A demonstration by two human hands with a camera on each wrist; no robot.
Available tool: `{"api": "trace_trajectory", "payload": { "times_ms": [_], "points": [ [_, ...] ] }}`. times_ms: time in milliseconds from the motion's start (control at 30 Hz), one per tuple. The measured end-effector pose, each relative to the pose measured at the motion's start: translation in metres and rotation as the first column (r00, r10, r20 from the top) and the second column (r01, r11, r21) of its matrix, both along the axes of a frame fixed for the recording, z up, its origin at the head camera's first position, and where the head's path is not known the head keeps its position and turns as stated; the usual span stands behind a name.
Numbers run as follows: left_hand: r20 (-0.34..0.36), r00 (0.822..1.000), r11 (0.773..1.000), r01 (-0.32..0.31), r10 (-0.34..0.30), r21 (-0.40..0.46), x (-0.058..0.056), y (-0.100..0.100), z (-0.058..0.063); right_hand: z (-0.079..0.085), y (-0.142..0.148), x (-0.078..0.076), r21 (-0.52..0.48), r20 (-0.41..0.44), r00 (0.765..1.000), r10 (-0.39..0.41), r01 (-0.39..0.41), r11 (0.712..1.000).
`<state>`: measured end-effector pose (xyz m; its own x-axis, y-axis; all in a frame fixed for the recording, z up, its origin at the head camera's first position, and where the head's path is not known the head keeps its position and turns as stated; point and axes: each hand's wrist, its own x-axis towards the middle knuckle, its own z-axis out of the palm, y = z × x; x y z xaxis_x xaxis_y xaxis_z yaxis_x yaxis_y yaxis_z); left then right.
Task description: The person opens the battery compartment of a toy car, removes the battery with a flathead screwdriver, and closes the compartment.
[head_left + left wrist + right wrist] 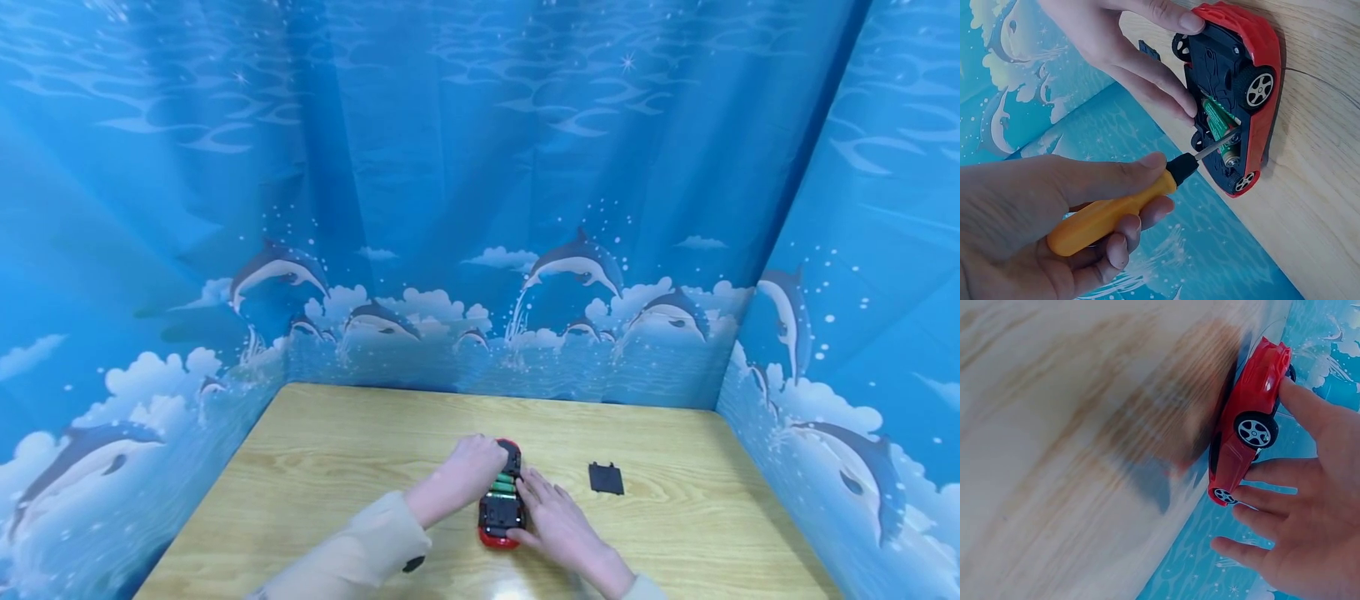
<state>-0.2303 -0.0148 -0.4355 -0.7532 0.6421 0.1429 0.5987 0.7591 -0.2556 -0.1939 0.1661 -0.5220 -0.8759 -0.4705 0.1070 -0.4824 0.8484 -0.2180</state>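
Note:
A red toy car (1266, 37) lies upside down on the table, its black underside and wheels facing up. Green batteries (1219, 122) sit in its uncovered battery compartment. My left hand (472, 467) grips a screwdriver (1097, 222) by its yellow handle, thumb laid along the top. The metal shaft (1213, 148) slants into the compartment, its tip at the batteries by the side wall. My right hand (558, 521) rests against the car's other side with fingers spread and nearly straight, thumb (1300, 403) touching one end of the body.
A black battery cover (606, 478) lies on the wooden table (337, 450), right of the car. A thin wire (1325, 84) runs out from the car over the tabletop. Blue dolphin-print curtains (450, 167) surround the table at the back and sides.

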Motion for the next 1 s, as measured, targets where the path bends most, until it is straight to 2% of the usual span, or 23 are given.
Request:
{"api": "trace_trajectory", "payload": {
  "times_ms": [133,333,500,567,733,900,1000],
  "points": [
    [0.003,1.0,1.0,0.01,-0.01,0.01,0.0,0.001,0.001,0.0,0.0,0.001,0.003,-0.017,1.0,0.002,-0.002,1.0],
    [0.009,1.0,0.999,0.015,-0.015,-0.052,0.001,0.006,0.004,-0.001,0.0,0.002,-0.011,-0.046,0.999,0.01,-0.01,1.0],
    [-0.003,1.0,0.999,-0.003,0.003,-0.047,-0.004,0.005,0.002,-0.002,0.001,0.002,-0.022,-0.041,0.999,0.011,-0.012,1.0],
    [0.016,1.0,0.999,-0.017,0.018,-0.041,-0.006,0.002,0.001,-0.001,0.001,0.001,-0.026,-0.029,1.0,0.009,-0.009,1.0],
    [0.098,0.995,0.999,-0.035,0.032,0.028,-0.012,-0.007,0.002,-0.001,0.002,0.001,-0.034,0.002,1.0,0.007,-0.007,0.999],
    [0.083,0.996,0.992,-0.002,-0.009,0.129,-0.016,-0.022,-0.003,-0.003,0.002,0.0,-0.033,-0.01,1.0,0.011,-0.011,0.999],
    [0.105,0.994,0.981,0.011,-0.032,0.193,-0.019,-0.03,-0.007,-0.003,0.002,0.0,-0.037,-0.014,1.0,0.009,-0.009,0.999]
  ]
}}
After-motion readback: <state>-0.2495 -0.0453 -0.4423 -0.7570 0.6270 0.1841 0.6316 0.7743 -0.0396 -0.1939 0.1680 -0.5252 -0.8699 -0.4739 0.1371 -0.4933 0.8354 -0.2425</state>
